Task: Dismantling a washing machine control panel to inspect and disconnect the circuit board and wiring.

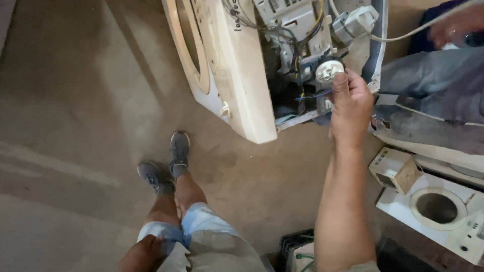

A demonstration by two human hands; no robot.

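My right hand [351,103] reaches into the open top of a cream washing machine [242,75] that is tilted toward me. Its thumb and fingers grip a small round white part [329,70] among the wires and grey plastic parts inside the machine. My left hand [143,257] rests low on my left thigh, by the hem of my light shorts, and holds nothing that I can see. Whether its fingers are closed I cannot make out.
Another person's hand [456,25] and grey trouser leg [433,80] are at the upper right, beside a white cable. A white machine panel with a round hole [437,207] and a small box [395,170] lie at the right. A black crate [297,249] stands near my knees on the concrete floor.
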